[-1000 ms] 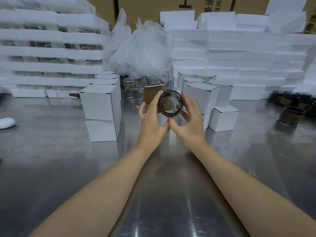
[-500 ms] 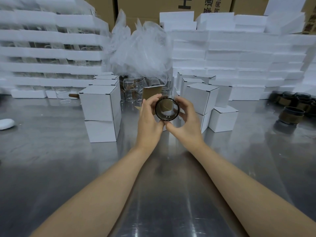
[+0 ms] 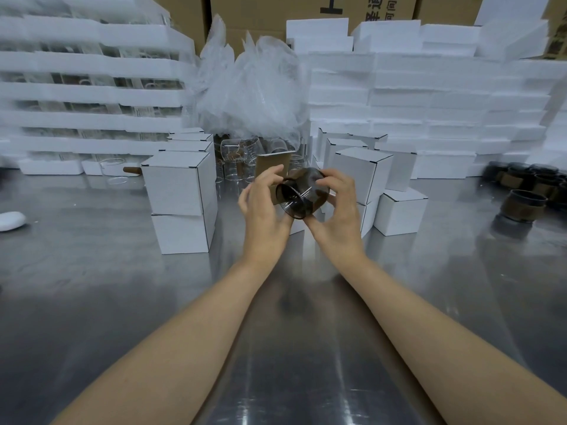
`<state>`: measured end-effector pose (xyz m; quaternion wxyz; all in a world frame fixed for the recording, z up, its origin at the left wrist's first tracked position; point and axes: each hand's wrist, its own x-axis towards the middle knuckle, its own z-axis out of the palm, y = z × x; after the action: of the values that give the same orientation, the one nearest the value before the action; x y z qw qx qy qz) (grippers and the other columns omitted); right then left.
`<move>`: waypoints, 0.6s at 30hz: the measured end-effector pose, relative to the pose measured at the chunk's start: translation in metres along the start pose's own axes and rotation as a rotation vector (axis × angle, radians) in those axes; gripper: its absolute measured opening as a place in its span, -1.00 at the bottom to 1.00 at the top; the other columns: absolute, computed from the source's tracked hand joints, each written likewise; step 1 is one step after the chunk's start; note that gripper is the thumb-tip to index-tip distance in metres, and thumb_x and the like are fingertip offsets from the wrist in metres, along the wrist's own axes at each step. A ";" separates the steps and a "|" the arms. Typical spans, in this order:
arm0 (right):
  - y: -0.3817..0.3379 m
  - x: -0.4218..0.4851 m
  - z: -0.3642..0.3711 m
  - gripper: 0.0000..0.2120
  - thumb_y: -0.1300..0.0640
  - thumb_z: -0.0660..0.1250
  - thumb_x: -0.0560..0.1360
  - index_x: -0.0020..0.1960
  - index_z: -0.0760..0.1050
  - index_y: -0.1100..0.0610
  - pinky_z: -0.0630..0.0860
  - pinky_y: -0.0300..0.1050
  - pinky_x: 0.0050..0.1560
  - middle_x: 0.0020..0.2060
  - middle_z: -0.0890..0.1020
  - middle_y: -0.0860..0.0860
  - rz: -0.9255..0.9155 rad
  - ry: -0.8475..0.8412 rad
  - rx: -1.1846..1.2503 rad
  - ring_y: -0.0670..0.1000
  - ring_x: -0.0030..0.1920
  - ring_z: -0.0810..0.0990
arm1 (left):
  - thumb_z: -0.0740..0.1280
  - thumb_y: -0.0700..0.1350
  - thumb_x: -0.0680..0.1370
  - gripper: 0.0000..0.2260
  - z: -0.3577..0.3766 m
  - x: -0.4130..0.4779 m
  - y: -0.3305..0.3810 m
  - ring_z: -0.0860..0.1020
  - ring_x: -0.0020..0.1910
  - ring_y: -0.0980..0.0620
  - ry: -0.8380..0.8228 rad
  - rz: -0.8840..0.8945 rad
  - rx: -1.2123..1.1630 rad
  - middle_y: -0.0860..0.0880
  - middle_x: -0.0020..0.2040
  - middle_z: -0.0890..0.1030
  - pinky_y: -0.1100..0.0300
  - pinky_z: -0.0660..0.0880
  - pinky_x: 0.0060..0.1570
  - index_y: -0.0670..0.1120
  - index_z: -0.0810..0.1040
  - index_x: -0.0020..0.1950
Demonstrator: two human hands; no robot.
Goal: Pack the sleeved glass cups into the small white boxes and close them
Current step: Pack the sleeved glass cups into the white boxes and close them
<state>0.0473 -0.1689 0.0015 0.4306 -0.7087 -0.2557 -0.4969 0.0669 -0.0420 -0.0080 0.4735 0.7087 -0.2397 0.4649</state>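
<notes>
Since the frame a second ago the cup (image 3: 302, 193) has swung round: its mouth faced me then, and now it lies on its side in the air, mouth to the lower left and base towards the right. It is held above the metal table (image 3: 291, 332), in front of the white boxes.

My right hand (image 3: 340, 216) has its fingers curled over the cup's body and base, so it carries the cup. My left hand (image 3: 264, 210) sits against the mouth rim with its fingers loosely bent and partly lifted. I cannot tell whether it pinches the rim or only steadies it. The dark brown sleeve looks to be on the cup already.

As for progress, I judge the job is somewhere in the middle. A stack of closed boxes (image 3: 179, 182) stands to the left and another group (image 3: 362, 170) to the right, which I take as packed. More sleeved cups (image 3: 526, 205) wait at the far right edge, and bare glasses (image 3: 236, 151) stand at the back under the plastic bag (image 3: 251, 96). I see no open box near my hands, so this cup still needs a box and a closed lid, and then the waiting ones follow.
</notes>
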 end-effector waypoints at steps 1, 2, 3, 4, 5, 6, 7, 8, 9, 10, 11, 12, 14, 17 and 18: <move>-0.001 0.000 -0.001 -0.42 0.37 0.55 0.29 0.17 0.38 0.05 0.52 -0.06 0.21 0.23 0.43 0.01 0.046 -0.006 0.050 -0.01 0.26 0.47 | 0.45 -0.29 0.40 -0.53 0.000 0.000 0.001 0.25 0.29 0.45 0.000 -0.002 -0.004 0.17 0.31 0.42 -0.09 0.23 0.32 -0.05 0.38 0.23; -0.002 -0.001 -0.001 -0.41 0.35 0.56 0.29 0.18 0.39 0.00 0.50 -0.02 0.24 0.23 0.47 -0.07 0.103 -0.013 0.094 -0.04 0.27 0.48 | 0.42 -0.34 0.38 -0.52 -0.001 0.000 0.002 0.25 0.28 0.45 0.004 -0.004 -0.003 0.17 0.30 0.43 -0.11 0.24 0.32 -0.07 0.39 0.24; -0.003 -0.001 -0.002 -0.38 0.31 0.58 0.28 0.20 0.39 -0.05 0.48 -0.04 0.27 0.23 0.49 -0.17 0.167 -0.022 0.122 -0.08 0.27 0.49 | 0.39 -0.39 0.35 -0.48 0.000 0.000 0.002 0.25 0.28 0.46 0.008 -0.008 0.000 0.17 0.28 0.44 -0.11 0.24 0.32 -0.07 0.39 0.25; -0.004 -0.001 -0.002 -0.35 0.25 0.60 0.27 0.22 0.39 -0.10 0.46 -0.09 0.29 0.20 0.51 -0.26 0.229 -0.035 0.133 -0.13 0.26 0.50 | 0.35 -0.44 0.31 -0.41 0.000 0.001 0.002 0.24 0.28 0.46 0.007 -0.010 0.007 0.17 0.27 0.44 -0.07 0.23 0.33 -0.05 0.39 0.28; -0.005 -0.001 -0.003 -0.34 0.20 0.60 0.26 0.23 0.39 -0.14 0.45 -0.14 0.28 0.17 0.53 -0.29 0.286 -0.047 0.138 -0.16 0.24 0.51 | 0.32 -0.45 0.28 -0.35 0.001 0.000 0.003 0.25 0.28 0.44 -0.002 -0.012 0.015 0.19 0.26 0.44 0.01 0.21 0.35 -0.03 0.38 0.31; -0.006 -0.001 -0.003 -0.35 0.18 0.60 0.26 0.22 0.39 -0.17 0.45 -0.18 0.24 0.14 0.55 -0.29 0.333 -0.056 0.148 -0.17 0.22 0.52 | 0.33 -0.44 0.27 -0.31 0.001 0.000 0.004 0.28 0.28 0.39 -0.016 -0.009 0.024 0.20 0.26 0.44 0.11 0.18 0.35 0.00 0.36 0.33; -0.007 -0.001 -0.003 -0.38 0.17 0.59 0.27 0.20 0.40 -0.18 0.46 -0.18 0.20 0.11 0.57 -0.27 0.367 -0.061 0.172 -0.18 0.20 0.53 | 0.35 -0.41 0.28 -0.30 0.002 0.000 0.004 0.32 0.29 0.31 -0.031 -0.003 0.034 0.20 0.26 0.44 0.19 0.14 0.35 0.02 0.34 0.36; -0.008 0.000 -0.004 -0.43 0.16 0.57 0.29 0.19 0.41 -0.15 0.48 -0.17 0.15 0.10 0.59 -0.23 0.389 -0.065 0.202 -0.16 0.18 0.54 | 0.39 -0.37 0.30 -0.29 0.002 0.000 0.003 0.34 0.30 0.23 -0.045 0.007 0.047 0.20 0.27 0.42 0.24 0.11 0.35 0.03 0.31 0.38; -0.010 0.000 -0.004 -0.50 0.14 0.54 0.32 0.18 0.44 -0.09 0.50 -0.17 0.10 0.08 0.60 -0.19 0.404 -0.071 0.235 -0.13 0.16 0.56 | 0.42 -0.32 0.32 -0.28 0.003 0.000 0.002 0.34 0.32 0.18 -0.057 0.018 0.058 0.19 0.28 0.41 0.28 0.09 0.36 0.04 0.28 0.41; -0.012 0.000 -0.004 -0.57 0.11 0.50 0.35 0.18 0.47 -0.01 0.51 -0.17 0.06 0.07 0.61 -0.13 0.420 -0.073 0.270 -0.09 0.14 0.57 | 0.45 -0.27 0.34 -0.27 0.003 -0.001 0.001 0.32 0.33 0.15 -0.069 0.027 0.066 0.18 0.30 0.40 0.29 0.08 0.36 0.04 0.25 0.43; -0.014 0.001 -0.004 -0.62 0.08 0.46 0.37 0.17 0.50 0.06 0.51 -0.16 0.03 0.05 0.63 -0.08 0.438 -0.072 0.302 -0.06 0.12 0.59 | 0.47 -0.22 0.35 -0.26 0.002 -0.001 0.000 0.31 0.34 0.13 -0.079 0.031 0.067 0.16 0.31 0.40 0.27 0.08 0.36 0.05 0.23 0.45; -0.015 0.001 -0.004 -0.63 0.03 0.44 0.39 0.15 0.52 0.12 0.51 -0.15 0.02 0.02 0.64 -0.05 0.455 -0.071 0.325 -0.04 0.09 0.60 | 0.48 -0.18 0.36 -0.25 0.002 -0.001 0.000 0.31 0.34 0.13 -0.085 0.031 0.065 0.15 0.33 0.39 0.26 0.09 0.36 0.05 0.22 0.47; -0.017 0.002 -0.004 -0.63 -0.07 0.41 0.39 0.08 0.55 0.15 0.51 -0.15 -0.03 -0.08 0.66 -0.08 0.491 -0.074 0.357 -0.08 -0.03 0.61 | 0.49 -0.12 0.37 -0.26 0.002 -0.001 0.000 0.32 0.34 0.11 -0.079 0.028 0.056 0.11 0.33 0.40 0.30 0.09 0.35 0.03 0.22 0.48; -0.018 0.006 -0.003 -0.70 -0.03 0.38 0.40 0.08 0.51 0.09 0.51 -0.25 -0.16 -0.24 0.68 -0.14 0.600 -0.027 0.457 -0.16 -0.22 0.59 | 0.49 -0.07 0.41 -0.27 0.002 -0.001 0.003 0.33 0.33 0.10 -0.088 0.030 0.052 0.01 0.33 0.45 0.40 0.06 0.34 -0.05 0.23 0.50; -0.018 0.008 -0.003 -0.68 -0.04 0.37 0.40 0.09 0.49 0.07 0.52 -0.25 -0.18 -0.26 0.68 -0.10 0.650 0.008 0.487 -0.12 -0.24 0.59 | 0.49 -0.05 0.41 -0.27 0.002 -0.001 0.005 0.33 0.32 0.12 -0.096 0.028 0.049 0.00 0.32 0.46 0.40 0.06 0.34 -0.07 0.24 0.50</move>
<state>0.0348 -0.1633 0.0152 0.7216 -0.6279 -0.1268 -0.2625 0.0636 -0.0457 -0.0070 0.4373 0.7381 -0.2605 0.4430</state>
